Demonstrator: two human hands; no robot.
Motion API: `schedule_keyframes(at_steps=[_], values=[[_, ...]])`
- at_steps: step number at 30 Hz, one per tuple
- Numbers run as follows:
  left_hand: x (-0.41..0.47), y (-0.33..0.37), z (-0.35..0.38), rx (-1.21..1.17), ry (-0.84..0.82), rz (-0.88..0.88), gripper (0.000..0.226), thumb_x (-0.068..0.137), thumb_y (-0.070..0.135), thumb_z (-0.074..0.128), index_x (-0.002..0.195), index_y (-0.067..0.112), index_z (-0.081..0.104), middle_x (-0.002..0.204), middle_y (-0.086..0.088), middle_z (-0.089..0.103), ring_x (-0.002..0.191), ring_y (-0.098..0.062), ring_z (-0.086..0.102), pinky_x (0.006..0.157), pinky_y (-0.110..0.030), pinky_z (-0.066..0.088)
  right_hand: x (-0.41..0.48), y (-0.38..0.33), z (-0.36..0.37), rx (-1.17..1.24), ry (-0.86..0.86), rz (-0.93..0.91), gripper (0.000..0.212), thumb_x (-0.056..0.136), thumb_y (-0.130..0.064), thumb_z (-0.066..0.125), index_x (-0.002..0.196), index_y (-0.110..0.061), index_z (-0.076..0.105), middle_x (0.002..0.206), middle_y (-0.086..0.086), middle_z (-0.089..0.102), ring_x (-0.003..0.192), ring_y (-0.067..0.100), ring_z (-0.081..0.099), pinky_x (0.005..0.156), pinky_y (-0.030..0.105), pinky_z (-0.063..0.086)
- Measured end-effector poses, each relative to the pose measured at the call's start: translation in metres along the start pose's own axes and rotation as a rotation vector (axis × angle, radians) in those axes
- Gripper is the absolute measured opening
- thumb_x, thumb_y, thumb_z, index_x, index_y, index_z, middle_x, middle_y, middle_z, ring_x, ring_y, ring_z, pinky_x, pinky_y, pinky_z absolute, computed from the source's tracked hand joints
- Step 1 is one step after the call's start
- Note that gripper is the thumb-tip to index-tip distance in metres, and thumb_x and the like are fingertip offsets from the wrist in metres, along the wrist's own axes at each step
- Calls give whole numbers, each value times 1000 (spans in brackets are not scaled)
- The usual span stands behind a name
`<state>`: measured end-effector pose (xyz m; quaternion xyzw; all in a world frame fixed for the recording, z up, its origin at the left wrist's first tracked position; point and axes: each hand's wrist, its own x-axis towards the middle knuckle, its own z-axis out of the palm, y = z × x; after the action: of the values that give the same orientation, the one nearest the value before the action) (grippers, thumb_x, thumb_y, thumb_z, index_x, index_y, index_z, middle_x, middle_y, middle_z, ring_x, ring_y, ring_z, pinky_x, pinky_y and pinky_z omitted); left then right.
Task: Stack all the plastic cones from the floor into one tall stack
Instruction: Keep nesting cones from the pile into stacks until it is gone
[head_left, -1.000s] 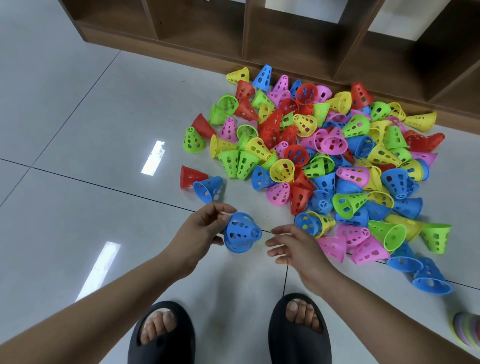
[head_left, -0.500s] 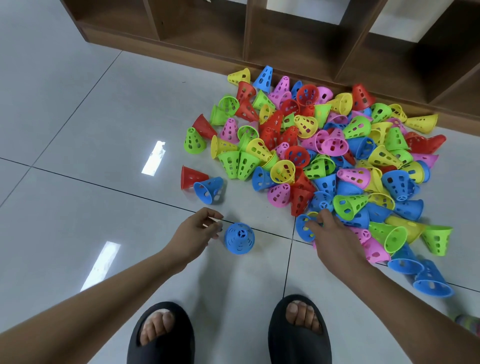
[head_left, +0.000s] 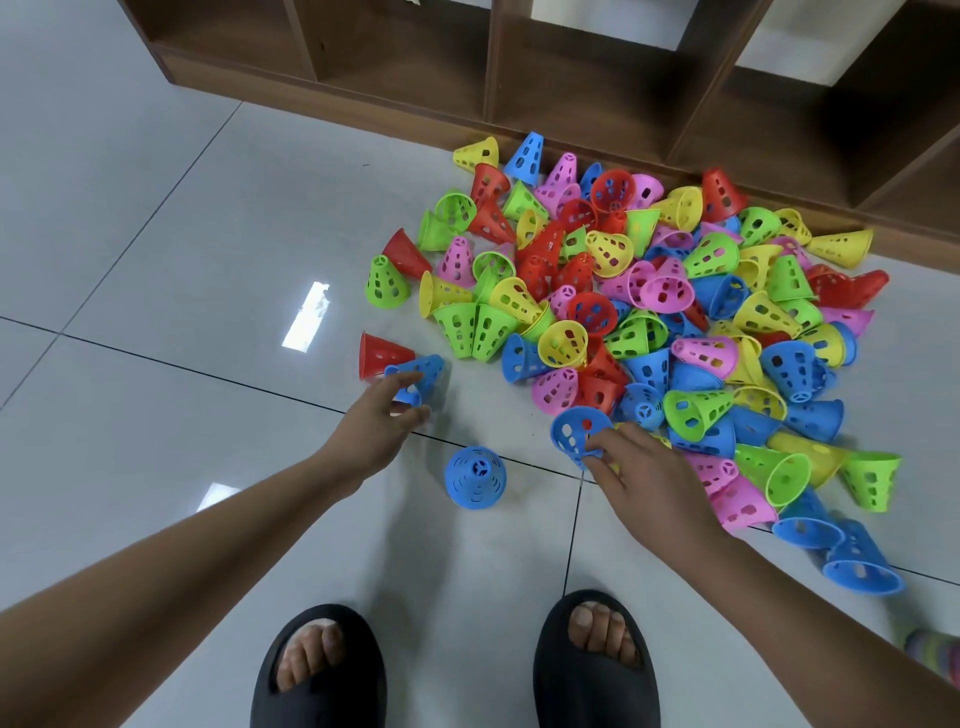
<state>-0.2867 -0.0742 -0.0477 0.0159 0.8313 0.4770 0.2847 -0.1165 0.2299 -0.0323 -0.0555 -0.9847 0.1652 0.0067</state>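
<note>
A pile of several perforated plastic cones (head_left: 649, 322), red, yellow, green, pink and blue, covers the floor tiles at centre right. One blue cone (head_left: 475, 477) stands upright on the floor between my hands, free of both. My left hand (head_left: 387, 415) reaches over a blue cone lying on its side (head_left: 428, 371) beside a red cone (head_left: 382, 354), its fingers curling round that blue cone's rim. My right hand (head_left: 631, 467) holds another blue cone (head_left: 574, 434) by its rim, raised at the pile's near edge.
A brown wooden shelf unit (head_left: 571, 88) with open compartments runs along the far side, right behind the pile. My two feet in black slippers (head_left: 587, 654) stand at the bottom edge. A striped multicoloured object (head_left: 935, 649) peeks in at the lower right.
My left hand has let go of the upright blue cone and moved forward to the blue cone beside the red one. My right hand has lifted a blue cone from the pile's near edge.
</note>
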Motion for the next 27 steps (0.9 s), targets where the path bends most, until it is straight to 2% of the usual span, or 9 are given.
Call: schedule_keyframes(at_steps=[3,5,8,12,17,20,23,27], values=[[-2,-1,-3,-31,24,-36,44,100,31,68,142,40,60,131,5,67,109,-10,67,87,-29,52,3,-18,-11,155,19,66,7,101,-32,66,106,-27,66,83,-14,60,68,6,56,63,37,52],[-6,-1,-5,-80,54,-71,41,97,31,70,137,39,64,120,7,72,106,-13,69,86,-30,54,5,-28,-19,273,10,130,6,103,-33,63,101,-27,63,73,-13,60,66,7,56,60,38,50],[-12,-3,-10,-140,125,-82,30,89,34,72,120,35,73,110,11,77,101,-17,72,91,-41,58,8,-44,-30,484,-46,210,13,107,-33,56,96,-28,56,71,-5,65,65,14,62,62,41,51],[-22,-2,-16,-250,209,-60,12,95,20,76,104,28,77,101,3,80,88,-17,67,79,-37,56,10,-64,-43,894,-135,325,20,110,-21,53,92,-13,52,68,11,64,58,28,54,57,39,43],[-34,11,-25,-401,225,-44,6,98,15,74,103,18,76,104,2,81,91,-18,71,76,-33,52,9,-83,-39,1305,-280,429,27,110,-20,52,91,-1,48,65,16,54,54,24,42,50,31,34],[-40,23,-27,-558,155,-43,14,103,14,68,116,16,73,103,-5,79,83,-15,69,78,-31,51,7,-91,-31,1400,-384,464,26,109,-20,53,88,-6,51,66,16,53,54,23,41,48,30,31],[-46,34,-26,-744,33,-35,23,105,10,62,126,11,69,101,-9,72,80,-16,64,77,-28,55,6,-94,-18,1371,-449,497,25,110,-20,50,88,-8,54,67,17,55,53,23,42,49,31,30],[-57,42,-18,-821,-153,-28,22,104,10,60,122,7,72,108,-12,73,81,-16,64,69,-21,57,7,-93,1,1320,-482,597,26,110,-20,50,87,-8,54,68,18,57,50,23,45,52,33,30]])
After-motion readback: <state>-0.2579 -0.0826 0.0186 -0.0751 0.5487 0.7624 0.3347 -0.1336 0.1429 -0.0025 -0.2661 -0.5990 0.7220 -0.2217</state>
